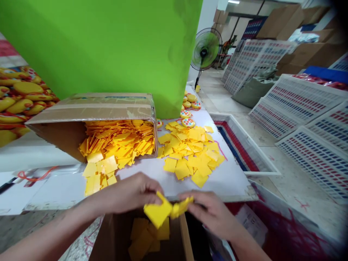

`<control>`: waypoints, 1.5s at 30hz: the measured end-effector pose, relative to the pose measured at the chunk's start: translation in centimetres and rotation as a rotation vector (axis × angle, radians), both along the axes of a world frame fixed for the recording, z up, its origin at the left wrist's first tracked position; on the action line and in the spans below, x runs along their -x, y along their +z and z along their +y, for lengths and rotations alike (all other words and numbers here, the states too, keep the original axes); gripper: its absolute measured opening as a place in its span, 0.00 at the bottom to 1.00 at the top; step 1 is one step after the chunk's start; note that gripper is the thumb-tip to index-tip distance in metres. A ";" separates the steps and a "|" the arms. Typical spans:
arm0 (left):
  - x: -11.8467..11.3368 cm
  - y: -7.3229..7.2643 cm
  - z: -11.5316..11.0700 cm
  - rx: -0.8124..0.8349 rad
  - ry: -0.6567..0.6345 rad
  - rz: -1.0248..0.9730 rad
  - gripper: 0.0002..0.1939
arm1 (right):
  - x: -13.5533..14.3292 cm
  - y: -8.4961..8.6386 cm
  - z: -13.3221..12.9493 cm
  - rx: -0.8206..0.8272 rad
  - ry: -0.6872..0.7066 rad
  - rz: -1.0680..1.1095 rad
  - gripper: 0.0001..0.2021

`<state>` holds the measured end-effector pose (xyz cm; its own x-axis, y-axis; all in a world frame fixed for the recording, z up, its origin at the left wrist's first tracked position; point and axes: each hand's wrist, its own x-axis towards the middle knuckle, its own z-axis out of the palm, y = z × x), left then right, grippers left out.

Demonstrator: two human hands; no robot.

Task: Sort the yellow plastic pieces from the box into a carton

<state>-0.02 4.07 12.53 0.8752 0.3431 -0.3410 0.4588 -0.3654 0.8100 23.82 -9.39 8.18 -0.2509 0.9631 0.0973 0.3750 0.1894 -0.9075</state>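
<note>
My left hand (pixel 136 194) grips a flat yellow square piece (pixel 159 213) between thumb and fingers. Close beside it, my right hand (pixel 208 210) is closed on a small bunch of yellow pieces (pixel 181 207), slightly blurred. Both hands hang over an open cardboard box (pixel 185 235) below the table edge, with several yellow squares (pixel 146 237) lying inside. Ahead on the white table, a loose pile of yellow squares (pixel 193 148) spreads out. To its left, a cardboard box on its side (pixel 95 105) spills many more yellow pieces (pixel 122 141).
A green panel (pixel 108 47) rises behind the table (pixel 146 177). Yellow toy-like pieces (pixel 27 90) are heaped at far left, others (pixel 189 114) by the panel's right edge. White crates (pixel 301 105) and a fan (pixel 203 52) stand to the right. An open crate (pixel 244 145) sits beside the table.
</note>
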 end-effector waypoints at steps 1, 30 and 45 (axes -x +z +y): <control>0.9 0.6 -0.9 0.072 -0.092 0.044 0.15 | 0.5 0.3 -0.5 0.005 0.117 -0.005 0.15; -0.8 -2.8 1.9 -0.589 0.433 -0.073 0.18 | -1.8 -6.3 6.1 -0.375 -0.511 -0.245 0.20; -1.8 -1.6 -0.2 -0.461 -0.050 -0.001 0.14 | -1.2 -5.6 0.6 -0.281 -0.529 -0.386 0.21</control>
<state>1.77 3.91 10.92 0.8945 0.4165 -0.1622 0.4313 -0.7089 0.5581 24.99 -8.83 2.62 0.1763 0.9169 0.3580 0.7660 0.1007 -0.6349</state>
